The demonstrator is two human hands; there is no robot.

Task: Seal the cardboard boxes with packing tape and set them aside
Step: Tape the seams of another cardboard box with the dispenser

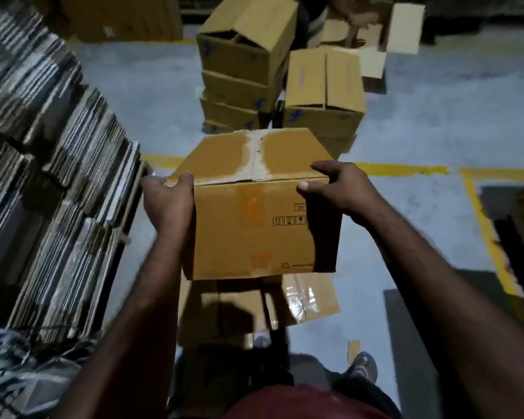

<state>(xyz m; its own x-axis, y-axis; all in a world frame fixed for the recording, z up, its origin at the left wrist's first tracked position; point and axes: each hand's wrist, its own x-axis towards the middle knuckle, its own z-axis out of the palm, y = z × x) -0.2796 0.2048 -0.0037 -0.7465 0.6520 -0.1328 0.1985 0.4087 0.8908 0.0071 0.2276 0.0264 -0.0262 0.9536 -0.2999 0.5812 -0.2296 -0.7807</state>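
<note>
Reaching out from a red shirt, the left hand and right hand are clamping the top edges of a taped brown cardboard box, fingers curled over, holding it above a flattened carton. Its tape seam is pointing straight ahead at stacked brown boxes. Bundled flat cardboard is crowding the left, and grey floor is lying open on the right.

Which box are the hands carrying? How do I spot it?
Find the big pile of flat cardboard on the left. Right beside it, the box is gripped between the left hand and right hand. Unlike the stacked boxes beyond, it shows black symbols, not blue marks.
</note>
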